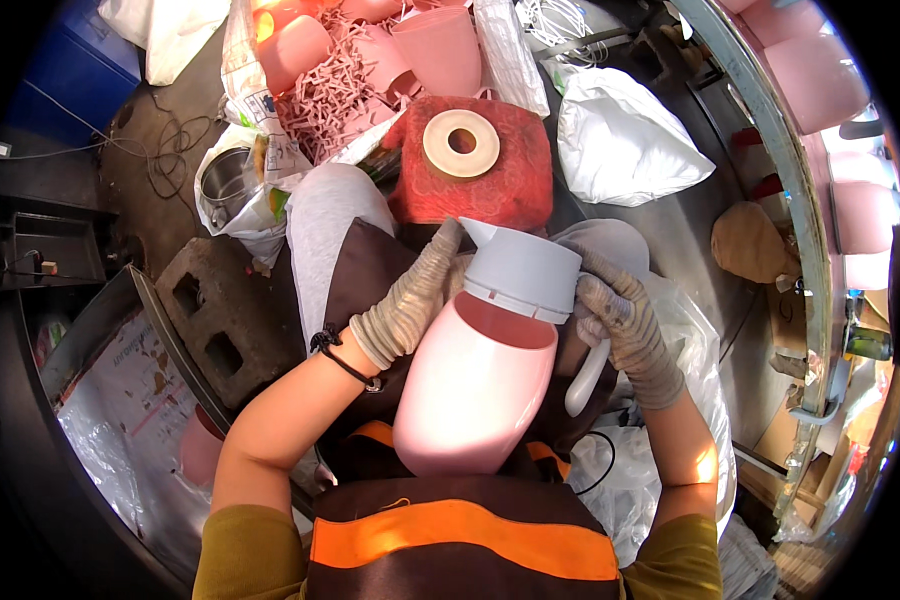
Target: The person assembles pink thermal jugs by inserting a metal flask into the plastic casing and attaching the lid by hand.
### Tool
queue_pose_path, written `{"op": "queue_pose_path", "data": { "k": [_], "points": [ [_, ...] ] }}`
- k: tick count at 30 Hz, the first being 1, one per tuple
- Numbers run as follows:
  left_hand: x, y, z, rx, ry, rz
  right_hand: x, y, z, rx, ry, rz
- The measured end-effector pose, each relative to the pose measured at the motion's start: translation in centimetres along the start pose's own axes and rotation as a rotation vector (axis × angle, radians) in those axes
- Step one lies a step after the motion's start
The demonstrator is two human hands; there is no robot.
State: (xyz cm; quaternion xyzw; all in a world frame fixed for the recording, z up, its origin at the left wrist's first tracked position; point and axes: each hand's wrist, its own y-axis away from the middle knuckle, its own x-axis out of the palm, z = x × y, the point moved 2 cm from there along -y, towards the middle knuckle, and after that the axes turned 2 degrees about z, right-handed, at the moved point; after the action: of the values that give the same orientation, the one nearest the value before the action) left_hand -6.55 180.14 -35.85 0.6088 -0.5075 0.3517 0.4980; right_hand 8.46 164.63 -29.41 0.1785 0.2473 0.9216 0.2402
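Note:
A pale pink jug body (475,395) leans tilted in my lap, its open mouth facing up and away from me. Over that mouth sits a grey jug top (523,270) with a pointed spout and a handle (588,378); a gap shows at its near side. My gloved left hand (422,295) is closed about the spout side, its fingertips at the spout. On the other side my gloved right hand (625,320) grips the top near the handle's root. Just beyond the top, a cream ring (461,144) rests on a red cloth-covered block (520,185).
A large sack (510,50) beyond the block holds pink jug bodies and pink strips. Right of it lies a white bag (625,135). A concrete block (225,310) and a bag with a metal container (232,180) stand left. Pink bodies (820,80) fill a rack at right.

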Motion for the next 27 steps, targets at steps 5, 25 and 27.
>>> {"op": "queue_pose_path", "data": {
  "k": [5,25,27],
  "points": [
    [0.3,-0.1,-0.1,0.056,-0.063,0.051,-0.5,-0.4,-0.2,-0.039,0.066,0.047],
    [-1.9,2.1,-0.3,0.061,-0.502,0.018,0.2,-2.1,-2.2,-0.211,0.358,0.1],
    [-1.4,2.5,-0.2,0.029,-0.552,-0.006,0.3,-2.1,-2.3,-0.209,0.407,0.116]
  ]
}}
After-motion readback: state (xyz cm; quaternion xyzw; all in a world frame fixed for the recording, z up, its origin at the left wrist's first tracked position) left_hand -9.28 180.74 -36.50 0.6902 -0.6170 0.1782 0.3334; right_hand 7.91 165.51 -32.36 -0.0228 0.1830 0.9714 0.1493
